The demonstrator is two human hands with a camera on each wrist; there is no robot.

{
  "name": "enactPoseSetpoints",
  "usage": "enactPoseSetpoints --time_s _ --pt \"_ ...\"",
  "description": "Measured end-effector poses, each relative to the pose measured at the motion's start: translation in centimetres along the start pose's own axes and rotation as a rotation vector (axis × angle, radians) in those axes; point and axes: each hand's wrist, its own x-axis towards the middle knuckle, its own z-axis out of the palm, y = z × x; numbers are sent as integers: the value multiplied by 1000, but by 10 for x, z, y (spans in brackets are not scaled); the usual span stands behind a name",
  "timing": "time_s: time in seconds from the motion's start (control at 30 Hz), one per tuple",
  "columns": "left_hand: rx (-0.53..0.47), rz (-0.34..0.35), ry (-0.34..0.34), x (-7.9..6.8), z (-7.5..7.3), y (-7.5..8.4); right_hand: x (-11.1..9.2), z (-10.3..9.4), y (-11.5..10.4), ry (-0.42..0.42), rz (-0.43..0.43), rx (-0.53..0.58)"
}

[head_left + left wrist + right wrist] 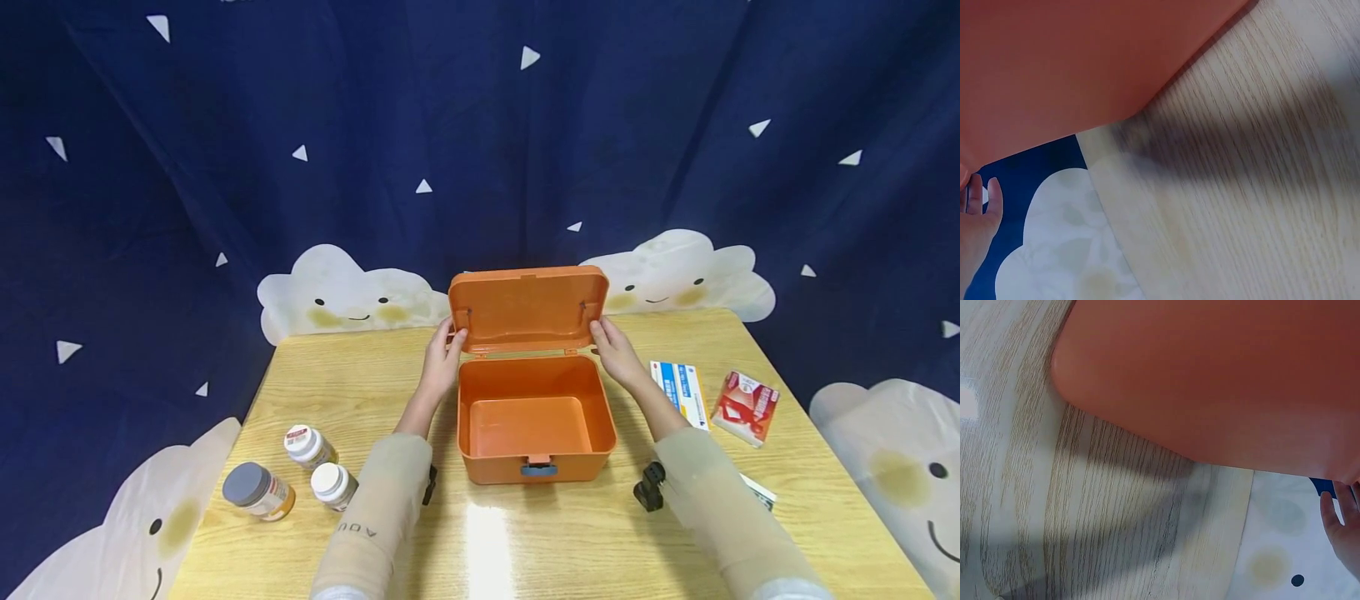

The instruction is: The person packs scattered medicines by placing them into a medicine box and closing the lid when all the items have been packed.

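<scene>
An orange plastic storage box (495, 471) stands on the wooden table in the head view, its inside bare. Its hinged lid (528, 308) is raised upright at the back. At the lid's lower left corner my left hand (442, 357) grips the edge, thumb in front and fingers behind. My right hand (619, 357) holds the opposite edge the same way. A grey latch (538, 470) sits on the box's front. In the left wrist view, the fingers of the left hand (980, 215) reach the orange plastic; the right wrist view shows the right hand (1346, 525) likewise.
To the left are a grey-capped jar (258, 492) and two white bottles, one nearer (333, 486) and one farther (309, 446). A blue-and-white carton (679, 392), a red packet (746, 407) and a partly hidden small box (760, 492) lie right. A dark curtain (480, 125) hangs behind.
</scene>
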Motion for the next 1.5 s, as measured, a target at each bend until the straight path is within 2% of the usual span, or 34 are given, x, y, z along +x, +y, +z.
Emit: enactPoseSetpoints --time_s 0.23,0.5,0.6,0.67,0.77,0.83,0.9,1.0,1.07,1.13,1.23,1.3,1.33,1.37,1.47,1.5 --pt "39 -57 2 9 8 -36 14 4 23 38 19 -44" --pt "-1 -129 38 15 13 -37 23 11 36 78 38 -131" --pt "4 -129 34 18 13 -41 24 11 37 82 59 -155" --pt "12 -88 45 23 18 -70 25 11 38 76 79 -163" --pt "28 -26 41 35 24 -130 27 10 39 61 98 -191" --pt "61 -71 20 46 31 -175 28 10 39 52 101 -206" --pt "87 -105 14 54 36 -209 29 10 40 46 94 -233" --pt "99 -202 -5 66 44 -253 31 10 41 40 93 -246" --pt "71 -211 4 72 50 -291 31 11 42 31 106 -246" --pt "37 -274 -25 80 56 -325 31 11 42 15 133 -236" --pt "4 -322 -36 91 65 -378 30 11 41 -18 185 -218" --pt "8 -363 -44 92 67 -383 29 12 41 -38 211 -208" --pt "17 -379 -47 90 66 -376 29 12 41 -45 220 -204" --pt "21 -386 -49 86 64 -359 29 12 41 -50 230 -201" --pt "54 -419 -61 66 50 -270 29 11 43 -60 243 -191" --pt "63 -429 -60 65 49 -265 29 11 43 -60 248 -186"
